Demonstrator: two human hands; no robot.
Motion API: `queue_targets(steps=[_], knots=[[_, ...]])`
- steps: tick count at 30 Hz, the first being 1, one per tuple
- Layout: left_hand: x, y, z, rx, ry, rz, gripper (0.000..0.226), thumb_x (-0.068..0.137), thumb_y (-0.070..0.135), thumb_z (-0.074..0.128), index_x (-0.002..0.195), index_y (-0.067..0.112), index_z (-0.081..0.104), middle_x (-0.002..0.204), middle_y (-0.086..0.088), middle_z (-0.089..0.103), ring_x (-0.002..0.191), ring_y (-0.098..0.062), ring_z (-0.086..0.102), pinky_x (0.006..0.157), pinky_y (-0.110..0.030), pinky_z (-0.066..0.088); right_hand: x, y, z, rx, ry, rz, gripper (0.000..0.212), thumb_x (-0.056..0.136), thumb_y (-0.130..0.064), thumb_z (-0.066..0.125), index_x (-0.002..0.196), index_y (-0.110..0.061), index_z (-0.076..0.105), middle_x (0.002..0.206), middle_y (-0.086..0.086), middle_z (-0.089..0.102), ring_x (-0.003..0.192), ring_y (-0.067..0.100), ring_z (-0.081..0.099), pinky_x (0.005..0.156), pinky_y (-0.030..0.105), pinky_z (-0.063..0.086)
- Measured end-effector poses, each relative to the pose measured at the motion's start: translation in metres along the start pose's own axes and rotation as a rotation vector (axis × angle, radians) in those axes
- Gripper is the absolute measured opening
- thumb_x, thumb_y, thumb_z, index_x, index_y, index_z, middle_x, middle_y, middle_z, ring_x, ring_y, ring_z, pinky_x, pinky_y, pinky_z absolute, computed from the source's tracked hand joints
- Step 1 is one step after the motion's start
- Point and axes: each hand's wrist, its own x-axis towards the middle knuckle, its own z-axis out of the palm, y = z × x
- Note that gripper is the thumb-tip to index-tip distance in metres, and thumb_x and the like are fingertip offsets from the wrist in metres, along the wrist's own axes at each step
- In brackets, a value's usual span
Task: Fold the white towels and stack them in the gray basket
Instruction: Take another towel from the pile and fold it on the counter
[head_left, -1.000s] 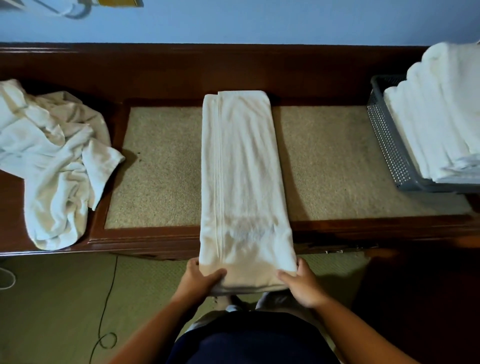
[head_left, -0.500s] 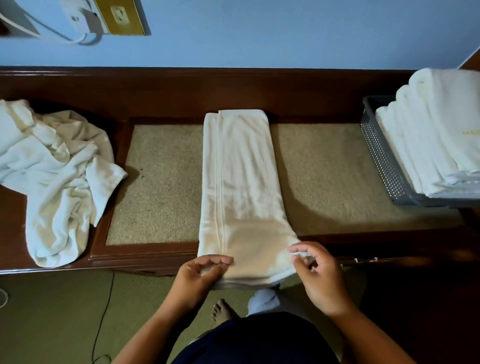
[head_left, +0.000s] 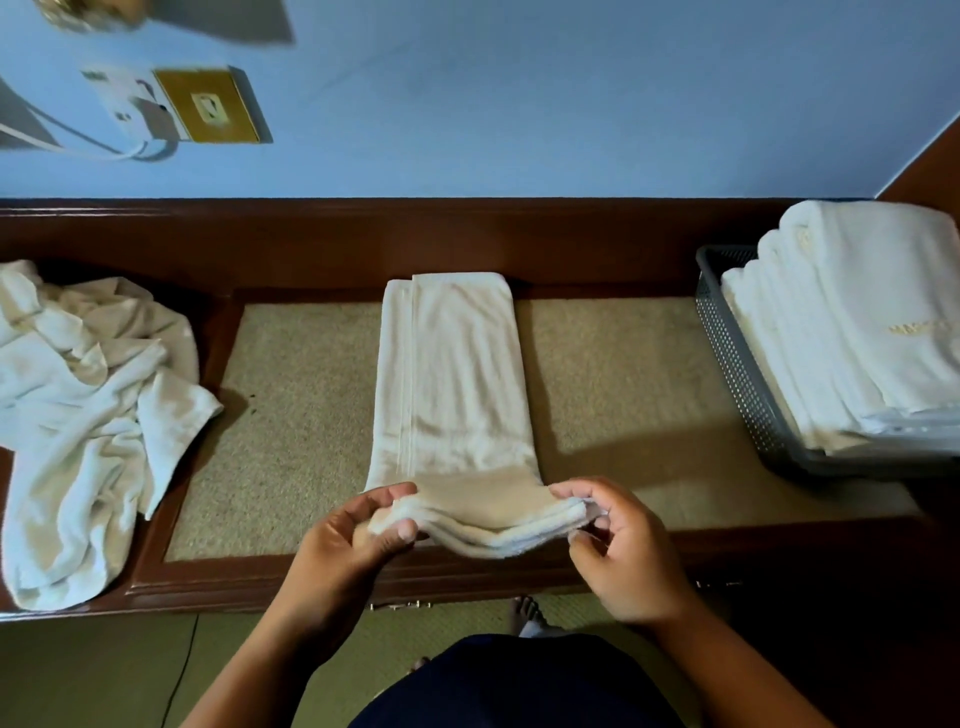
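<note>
Both hands — left (head_left: 353, 540), right (head_left: 623, 551) — pinch the towel's (head_left: 452, 384) near corners.

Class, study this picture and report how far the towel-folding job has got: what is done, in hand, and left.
Done: folded towels sit stacked in the gray basket. In hand: the left hand and right hand pinch the near corners of a long towel lying on the bench, that end raised. Left: finish folding it, add it to the basket, then fold the crumpled pile.
</note>
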Motion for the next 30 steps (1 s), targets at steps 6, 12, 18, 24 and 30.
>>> queue_targets(steps=[6, 12, 18, 24, 30], knots=[[0.014, 0.018, 0.032, 0.399, 0.146, 0.142, 0.049, 0.074, 0.002, 0.086, 0.117, 0.017, 0.067, 0.103, -0.002, 0.077, 0.096, -0.016, 0.074, 0.083, -0.020, 0.056, 0.035, 0.001, -0.017, -0.049, 0.023, -0.079, 0.049, 0.078, 0.009, 0.070, 0.115, -0.024, 0.069, 0.111, -0.013, 0.068, 0.102, 0.002, 0.065, 0.085, 0.012, 0.050], [0.036, 0.019, 0.041, 0.558, 0.399, 0.333, 0.026, 0.077, 0.007, 0.084, 0.094, 0.024, 0.074, 0.088, 0.014, 0.076, 0.081, -0.001, 0.070, 0.069, -0.009, 0.050, 0.056, -0.002, -0.028, -0.097, 0.092, -0.154, 0.043, 0.082, 0.003, 0.073, 0.117, -0.021, 0.069, 0.112, -0.016, 0.065, 0.102, 0.001, 0.064, 0.086, 0.017, 0.054], [0.054, 0.030, 0.023, 0.648, 0.449, 0.402, 0.034, 0.075, 0.012, 0.086, 0.089, 0.040, 0.075, 0.097, 0.003, 0.068, 0.087, -0.010, 0.066, 0.074, -0.018, 0.050, 0.073, -0.016, -0.030, -0.151, 0.125, -0.248, 0.043, 0.081, 0.001, 0.074, 0.116, -0.022, 0.068, 0.112, -0.016, 0.064, 0.102, 0.003, 0.065, 0.085, 0.027, 0.057], [0.064, 0.057, 0.005, 0.996, 0.453, 0.500, 0.027, 0.074, 0.027, 0.087, 0.096, 0.039, 0.077, 0.140, 0.005, 0.050, 0.127, -0.024, 0.043, 0.093, -0.043, 0.039, 0.088, -0.027, -0.026, -0.225, 0.134, -0.293, 0.042, 0.078, 0.002, 0.075, 0.116, -0.014, 0.068, 0.112, -0.010, 0.062, 0.104, -0.001, 0.060, 0.089, 0.011, 0.049], [0.074, 0.086, 0.003, 0.833, 0.118, 0.546, 0.026, 0.080, 0.028, 0.070, 0.104, 0.030, 0.078, 0.108, 0.017, 0.075, 0.100, -0.001, 0.070, 0.082, -0.014, 0.052, 0.109, -0.024, -0.029, -0.247, 0.171, -0.257, 0.044, 0.078, 0.003, 0.073, 0.117, -0.017, 0.068, 0.111, -0.009, 0.062, 0.101, 0.001, 0.061, 0.087, 0.012, 0.049]])
